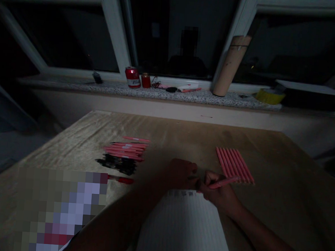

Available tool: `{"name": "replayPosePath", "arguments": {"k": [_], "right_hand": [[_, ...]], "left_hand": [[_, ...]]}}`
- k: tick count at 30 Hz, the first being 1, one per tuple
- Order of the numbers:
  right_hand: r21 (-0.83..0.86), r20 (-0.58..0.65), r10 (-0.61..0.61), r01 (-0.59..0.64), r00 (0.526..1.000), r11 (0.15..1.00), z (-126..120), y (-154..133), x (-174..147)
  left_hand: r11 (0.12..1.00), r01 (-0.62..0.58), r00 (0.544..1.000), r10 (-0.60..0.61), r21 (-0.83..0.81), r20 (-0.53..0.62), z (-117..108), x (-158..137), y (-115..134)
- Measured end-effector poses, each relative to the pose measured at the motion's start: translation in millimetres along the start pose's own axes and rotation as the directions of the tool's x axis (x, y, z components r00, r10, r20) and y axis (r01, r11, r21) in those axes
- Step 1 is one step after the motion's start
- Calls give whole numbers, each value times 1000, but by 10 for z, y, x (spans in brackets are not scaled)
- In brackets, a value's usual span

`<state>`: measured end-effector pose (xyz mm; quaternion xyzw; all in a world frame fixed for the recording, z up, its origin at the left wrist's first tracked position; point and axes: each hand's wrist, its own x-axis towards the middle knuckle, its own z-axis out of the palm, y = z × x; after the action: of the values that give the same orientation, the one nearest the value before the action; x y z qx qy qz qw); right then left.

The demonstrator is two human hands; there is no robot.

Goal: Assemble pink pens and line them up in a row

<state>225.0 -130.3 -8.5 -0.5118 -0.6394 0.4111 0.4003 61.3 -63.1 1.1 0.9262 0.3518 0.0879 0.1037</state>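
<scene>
A pink pen (223,182) is gripped in my right hand (217,194), its upper end slanting up to the right. Its tip is hidden behind the fingers. My left hand (181,173) lies just left of it, fingers curled, at the top edge of a lined sheet of paper (189,226). Shade hides whether anything is inside those left fingers. Small dark marks run along the sheet's top line. To the right, several pink pens (235,164) form a neat side-by-side row. On the left lies a looser pile of pink pens (127,148).
Below the pink pile are several black pens (117,164) and a red pen (123,180). A blurred-out patch (72,210) covers the table's left front. On the windowsill stand a red can (132,78), a small red jar (145,80), a tall tan bottle (231,67) and yellow tape (269,96).
</scene>
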Motion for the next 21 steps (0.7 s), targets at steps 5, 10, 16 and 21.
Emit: {"name": "replayPosePath", "arguments": {"k": [5, 10, 16, 21], "right_hand": [[40, 48, -26, 24, 999, 999, -10, 32, -4], [3, -3, -23, 23, 1000, 1000, 15, 36, 18], [1, -9, -1, 1, 1000, 1000, 15, 18, 11], [-43, 0, -35, 35, 999, 998, 14, 26, 4]], "left_hand": [[1000, -8, 1000, 8, -9, -18, 3, -10, -4], [1000, -9, 1000, 9, -21, 2, -29, -12, -1], [1000, -17, 1000, 17, -12, -10, -37, -15, 7], [1000, -7, 1000, 7, -8, -14, -8, -14, -4]]}}
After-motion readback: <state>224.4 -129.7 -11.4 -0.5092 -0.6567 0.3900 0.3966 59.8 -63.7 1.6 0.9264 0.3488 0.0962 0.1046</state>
